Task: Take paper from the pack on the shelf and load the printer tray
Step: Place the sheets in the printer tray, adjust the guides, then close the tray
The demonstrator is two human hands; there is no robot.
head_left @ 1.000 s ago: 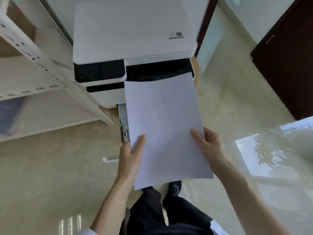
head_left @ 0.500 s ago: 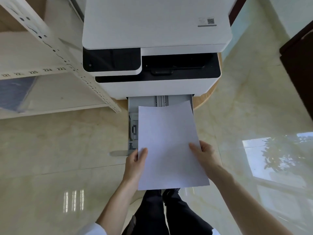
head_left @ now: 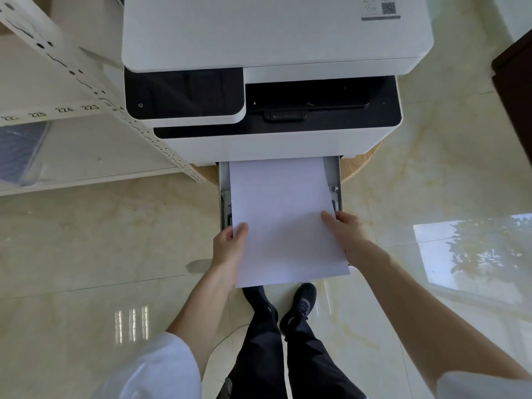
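Observation:
A white stack of paper (head_left: 283, 220) lies over the pulled-out grey tray (head_left: 334, 180) of the white and black printer (head_left: 276, 82). Its far edge reaches the printer's front; its near end sticks out past the tray over the floor. My left hand (head_left: 230, 246) grips the paper's left edge, thumb on top. My right hand (head_left: 344, 230) holds the right edge, thumb on top. The paper hides most of the tray's inside. The pack on the shelf is not in clear view.
A white metal shelf rack (head_left: 86, 90) with numbered labels stands left of the printer; a dark blurred object (head_left: 20, 151) lies on its lower board. The printer rests on a round wooden top (head_left: 362, 165). A dark door (head_left: 515, 105) is at the right. My feet (head_left: 299, 303) stand below the tray.
The paper has gone from held up in front of the printer down and forward, and now lies along the open tray with its far edge at the printer's front. Both hands kept their grip.

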